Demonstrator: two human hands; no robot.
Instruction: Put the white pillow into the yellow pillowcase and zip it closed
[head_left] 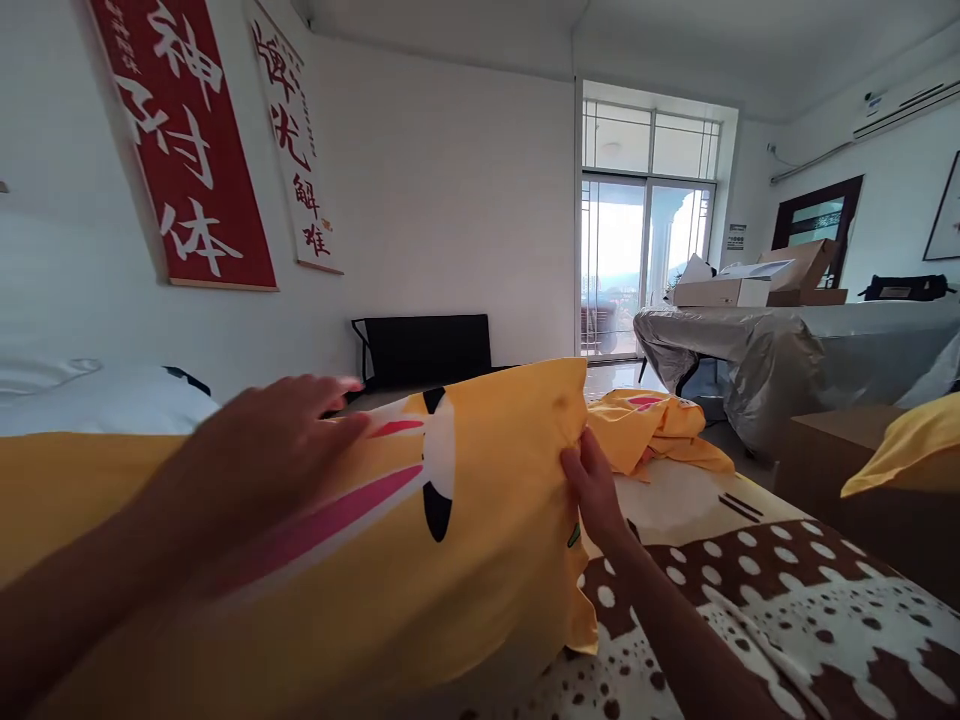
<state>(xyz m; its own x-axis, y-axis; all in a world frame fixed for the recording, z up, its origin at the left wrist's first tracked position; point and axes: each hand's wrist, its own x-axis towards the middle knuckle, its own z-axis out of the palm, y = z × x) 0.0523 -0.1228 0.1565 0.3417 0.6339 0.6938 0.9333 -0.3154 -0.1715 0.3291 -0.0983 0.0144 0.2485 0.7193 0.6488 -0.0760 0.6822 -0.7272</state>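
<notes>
A large yellow pillowcase (510, 520) with pink, white and black print fills the lower left and middle of the view; it looks full, as if a pillow is inside. My right hand (596, 490) pinches its right edge, near the upper corner, thumb on the near side. Over the top left part of the print is my left hand (292, 435), fingers stretched out and slightly blurred. I cannot tell whether that palm touches the cloth. Loose folds of the case hang below my right hand.
A crumpled yellow cloth (652, 430) with a similar print lies on the brown and cream patterned bedding (780, 590). At right, another yellow cloth (911, 445) rests on a cardboard box (825, 470). Behind stand a plastic-covered table (750, 345) with boxes and a black bench (427, 350).
</notes>
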